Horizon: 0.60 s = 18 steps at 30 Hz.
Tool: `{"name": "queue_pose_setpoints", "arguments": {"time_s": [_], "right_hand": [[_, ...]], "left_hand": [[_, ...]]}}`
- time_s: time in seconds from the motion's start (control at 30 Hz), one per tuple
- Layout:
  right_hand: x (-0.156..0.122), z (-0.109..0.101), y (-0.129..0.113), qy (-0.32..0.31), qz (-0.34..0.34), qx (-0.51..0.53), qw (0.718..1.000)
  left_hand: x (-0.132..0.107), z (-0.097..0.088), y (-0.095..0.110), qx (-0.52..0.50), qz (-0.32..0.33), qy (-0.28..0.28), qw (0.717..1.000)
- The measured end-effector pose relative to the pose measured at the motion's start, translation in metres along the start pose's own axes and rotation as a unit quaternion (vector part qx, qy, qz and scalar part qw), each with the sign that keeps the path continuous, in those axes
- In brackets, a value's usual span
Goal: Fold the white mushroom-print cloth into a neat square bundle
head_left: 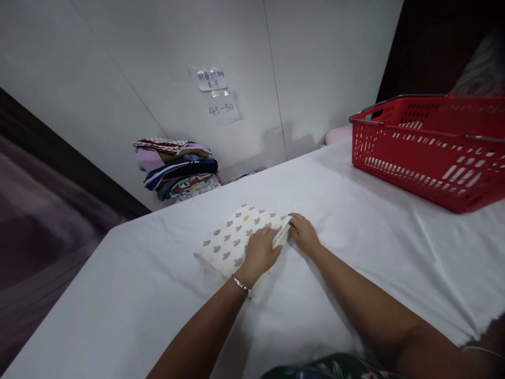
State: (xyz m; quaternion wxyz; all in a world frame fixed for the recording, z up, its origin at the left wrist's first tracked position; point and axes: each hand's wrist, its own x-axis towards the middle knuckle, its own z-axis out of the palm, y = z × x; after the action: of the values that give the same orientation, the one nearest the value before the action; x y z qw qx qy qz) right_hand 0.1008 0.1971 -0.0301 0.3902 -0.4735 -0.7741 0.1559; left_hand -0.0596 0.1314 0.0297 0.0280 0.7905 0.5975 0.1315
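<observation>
Left hand [260, 251] lies open, palm down, flat on the near right part of the folded cloth [232, 239], with a thin bracelet [240, 284] at its wrist; right hand [303, 232] sits just beside it, fingers curled shut on the cloth's right-hand edge, apparently pinching the layers. The cloth, pale with small green motifs, lies near the middle of the bench [158, 316], well apart from every edge, on a white cover showing light creases.

Judgement: the step in hand is squaring and flattening the fold; it is done well if the flat hand pins the layers while the pinching hand draws the edge level with the layer beneath, with pressure running from the middle outward so that no crease is trapped; dragging the cover along with the cloth is the risk.

Farther off, a red basket [426, 152] stands at the far right corner, contents not discernible; a stack of folded clothes [177, 168] sits by the far left corner against the wall; two paper notes [219, 95] are stuck to the wall above.
</observation>
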Motion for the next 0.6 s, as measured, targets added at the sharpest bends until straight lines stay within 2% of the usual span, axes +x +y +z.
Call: {"name": "queue_pose_setpoints", "arguments": {"time_s": [0.13,0.33,0.5,0.6], "right_hand": [[-0.001,0.000,0.001,-0.008,0.030,-0.025,0.999],[0.000,-0.001,0.003,-0.008,0.019,-0.003,1.000],[0.000,-0.002,0.001,-0.007,0.030,-0.004,1.000],[0.000,-0.002,-0.001,-0.010,0.031,-0.026,0.999]], "left_hand": [[0.000,0.004,-0.006,0.010,-0.017,-0.011,1.000],[0.002,0.001,-0.007,-0.024,-0.009,0.005,1.000],[0.022,0.000,-0.007,-0.041,0.014,0.042,0.998],[0.037,0.009,-0.010,-0.050,0.030,0.031,0.998]]}}
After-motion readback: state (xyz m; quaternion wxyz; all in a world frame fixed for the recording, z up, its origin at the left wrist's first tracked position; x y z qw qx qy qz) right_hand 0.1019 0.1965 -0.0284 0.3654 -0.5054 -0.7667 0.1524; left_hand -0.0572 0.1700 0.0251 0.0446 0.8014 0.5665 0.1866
